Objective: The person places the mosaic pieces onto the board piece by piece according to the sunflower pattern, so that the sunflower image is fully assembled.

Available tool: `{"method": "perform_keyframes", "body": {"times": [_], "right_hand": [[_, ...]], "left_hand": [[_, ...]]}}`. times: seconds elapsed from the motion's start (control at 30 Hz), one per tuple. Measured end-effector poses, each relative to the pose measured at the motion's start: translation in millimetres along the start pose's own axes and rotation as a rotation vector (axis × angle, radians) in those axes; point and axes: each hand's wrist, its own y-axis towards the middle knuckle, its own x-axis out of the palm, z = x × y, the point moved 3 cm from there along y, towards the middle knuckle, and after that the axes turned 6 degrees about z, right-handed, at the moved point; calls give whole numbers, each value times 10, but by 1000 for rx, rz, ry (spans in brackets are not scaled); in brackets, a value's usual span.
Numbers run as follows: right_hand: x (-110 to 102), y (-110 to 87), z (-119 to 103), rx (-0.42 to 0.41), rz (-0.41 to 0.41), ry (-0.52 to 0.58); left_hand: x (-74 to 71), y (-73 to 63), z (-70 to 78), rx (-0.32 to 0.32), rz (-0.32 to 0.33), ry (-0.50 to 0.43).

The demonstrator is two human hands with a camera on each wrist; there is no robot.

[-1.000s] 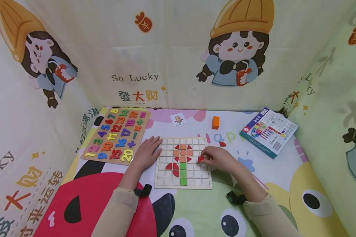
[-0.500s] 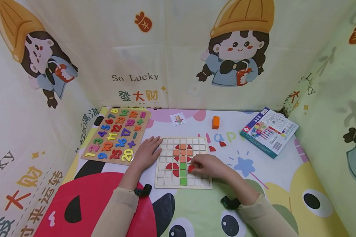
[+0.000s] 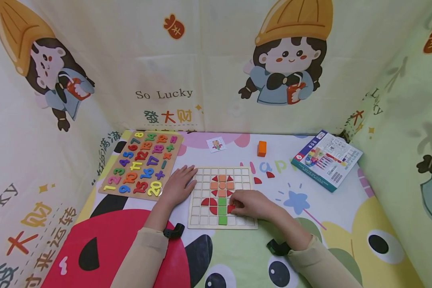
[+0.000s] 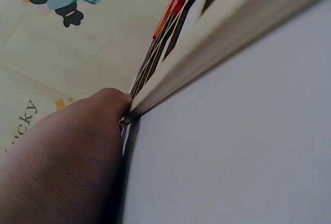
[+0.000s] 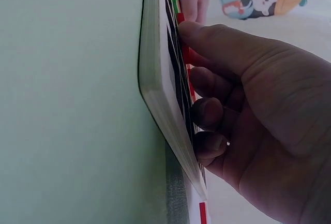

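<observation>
A wooden grid board (image 3: 202, 220) lies mid-table in the head view. On it are orange squares (image 3: 222, 193), small red triangles, a column of green squares (image 3: 222, 220) and red quarter-circle pieces (image 3: 213, 209) left of the green. My right hand (image 3: 252, 205) is over the board's right half. Its thumb and forefinger pinch a red piece (image 3: 231, 209) just right of the green column, partly hidden by the fingertips; the right wrist view shows this red piece (image 5: 186, 54) at the board's surface. My left hand (image 3: 179, 186) rests with fingers extended at the board's left edge, thumb touching it.
A number puzzle board (image 3: 177, 149) lies left. Behind the grid are a small picture card (image 3: 216, 145) and an orange block (image 3: 261, 149). Two loose red quarter-circle pieces (image 3: 257, 181) lie past its right edge. A box (image 3: 327, 164) lies far right.
My right hand has carried the red piece leftward from the board's right edge to beside the green column, then slightly lower. A red piece near that edge has come into sight. My left hand stays put.
</observation>
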Motion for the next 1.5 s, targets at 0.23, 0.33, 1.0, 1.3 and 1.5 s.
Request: {"method": "perform_keyframes", "body": {"times": [0.23, 0.33, 1.0, 1.3, 1.5], "right_hand": [[7, 4, -13, 0, 1, -27], [12, 9, -9, -2, 10, -37], [26, -9, -18, -42, -10, -41], [-11, -15, -13, 11, 5, -8], [-212, -14, 140, 120, 100, 74]], "left_hand": [[-9, -1, 9, -8, -1, -6], [-20, -3, 19, -7, 1, -7], [-3, -3, 18, -4, 2, -11], [-6, -10, 13, -6, -1, -25], [-1, -6, 6, -7, -8, -23]]}}
